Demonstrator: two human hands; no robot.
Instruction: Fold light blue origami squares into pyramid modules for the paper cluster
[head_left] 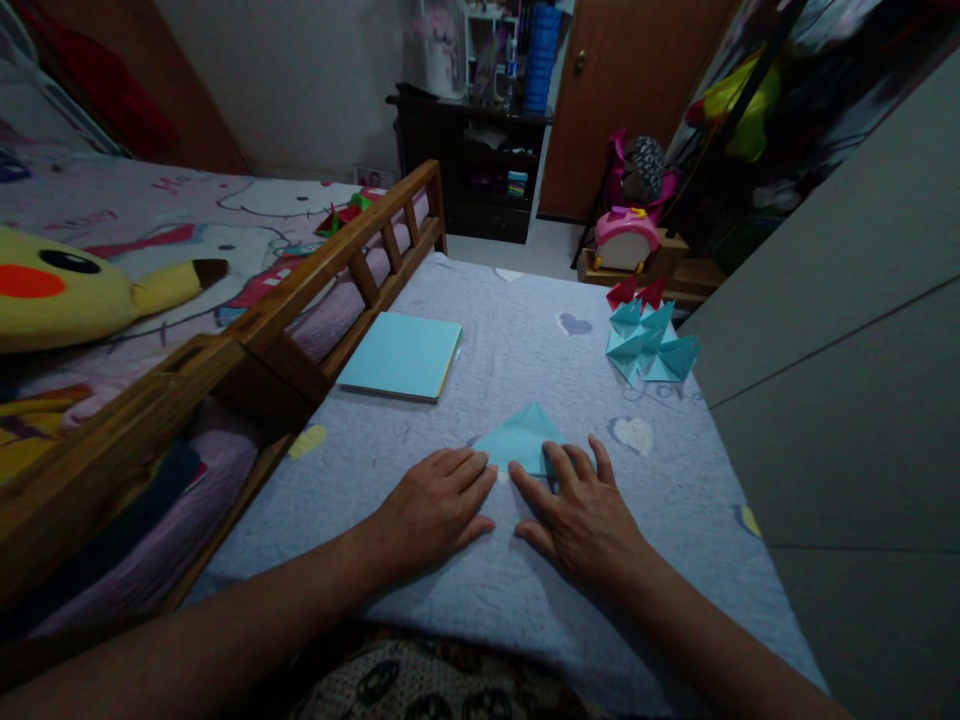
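A light-blue sheet of origami paper [523,432], folded into a triangle, lies flat on the cloth with its point facing away from me. My left hand [444,500] rests with its fingertips on the left end of the folded edge, its fingers stretched out. On the right part of that edge, my right hand [576,500] presses with spread fingers, covering the right corner. Beyond my left hand sits a stack of light-blue square paper [405,355]. Several folded light-blue paper pieces [649,340] stand at the far right, with red folded pieces [634,292] behind them.
A patterned cloth [525,340] covers the surface under my hands. Along the left runs a wooden bed rail [337,255], with a yellow plush toy [67,290] beyond it. A pale cabinet panel [840,400] borders the right side. A pink toy case [627,238] stands past the far edge.
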